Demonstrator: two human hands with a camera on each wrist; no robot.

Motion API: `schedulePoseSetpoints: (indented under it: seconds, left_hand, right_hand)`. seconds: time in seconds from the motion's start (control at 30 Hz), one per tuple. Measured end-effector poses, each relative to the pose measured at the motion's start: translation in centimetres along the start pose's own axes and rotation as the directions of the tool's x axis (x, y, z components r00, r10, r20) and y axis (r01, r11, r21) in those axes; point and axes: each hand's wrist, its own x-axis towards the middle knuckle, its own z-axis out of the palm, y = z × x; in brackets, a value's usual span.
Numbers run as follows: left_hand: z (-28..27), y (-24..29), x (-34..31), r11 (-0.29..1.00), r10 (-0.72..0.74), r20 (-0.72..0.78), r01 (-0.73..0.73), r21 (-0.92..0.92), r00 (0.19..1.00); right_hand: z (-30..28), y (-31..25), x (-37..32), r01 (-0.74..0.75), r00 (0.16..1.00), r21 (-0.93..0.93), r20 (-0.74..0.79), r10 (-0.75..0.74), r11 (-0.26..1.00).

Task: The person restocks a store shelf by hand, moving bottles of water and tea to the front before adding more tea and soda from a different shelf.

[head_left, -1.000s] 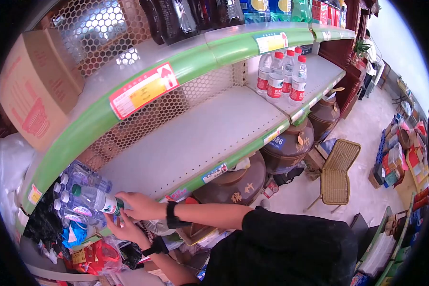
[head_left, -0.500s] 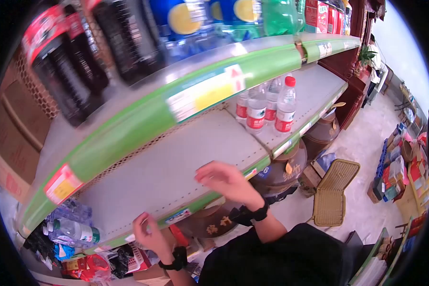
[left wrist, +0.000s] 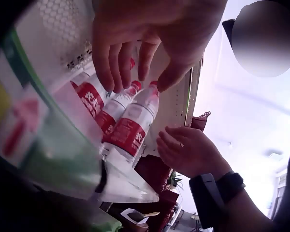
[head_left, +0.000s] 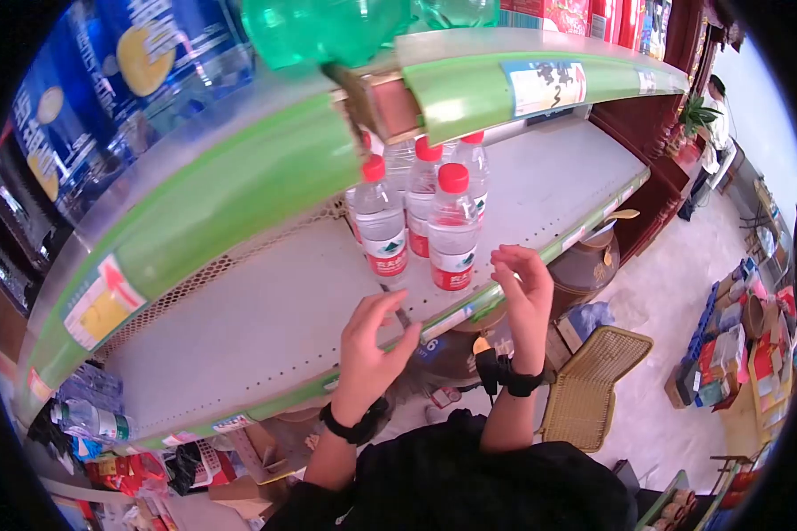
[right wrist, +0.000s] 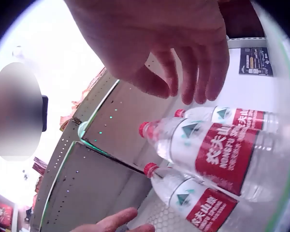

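A group of clear water bottles with red caps and red-and-white labels stands on the grey shelf (head_left: pixel 266 327). The front right bottle (head_left: pixel 452 265) and front left bottle (head_left: pixel 385 252) are closest to me. My left hand (head_left: pixel 372 354) is at the shelf's front edge, below the front left bottle, fingers loosely bent and holding nothing. To the right of the group, my right hand (head_left: pixel 527 296) hangs with relaxed fingers, also holding nothing. In the right wrist view its fingers hover beside the capped end of a bottle (right wrist: pixel 222 154).
A green-capped bottle (head_left: pixel 93 419) lies with other bottles at the shelf's far left. Above, a green-edged shelf (head_left: pixel 212 186) carries blue-labelled bottles (head_left: pixel 142 53) and green bottles (head_left: pixel 328 26). A wicker chair (head_left: pixel 584 389) stands below on the right; a person (head_left: pixel 715 133) is farther back.
The hands let go of the green-capped bottle at the far left, then moved right to the red-capped bottles. The head view has shifted right along the shelf.
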Motion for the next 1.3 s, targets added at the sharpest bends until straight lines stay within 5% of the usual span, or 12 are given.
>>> schedulePoseSetpoints:
  seconds: [0.17,0.33,0.63,0.87,1.3]
  left_hand:
    - [5.4,-0.5,1.4,0.999,-0.023,0.048,0.022,0.030,0.999]
    - [7.8,-1.0,1.6,0.999,-0.049,-0.063,0.049,0.002,0.997]
    - [8.1,-1.8,0.1,0.999,0.023,-0.132,-0.017,0.049,0.991]
    - [2.7,-1.4,-2.4,0.978,0.117,-0.259,-0.066,0.197,0.959]
    - [-13.7,-3.2,-12.8,0.961,0.040,-0.493,0.103,0.258,0.869]
  right_hand:
    - [-0.4,1.4,2.2,-0.038,0.984,-0.095,0.171,0.054,0.995]
    - [-0.4,2.1,3.2,-0.058,0.927,-0.057,0.368,0.075,0.997]
    - [1.7,1.9,2.8,0.093,0.917,-0.136,0.398,-0.031,0.986]
    - [6.7,2.1,0.3,0.088,0.876,-0.067,0.479,-0.045,0.994]
    - [23.0,1.0,-12.8,0.007,0.762,0.033,0.647,-0.027,0.999]
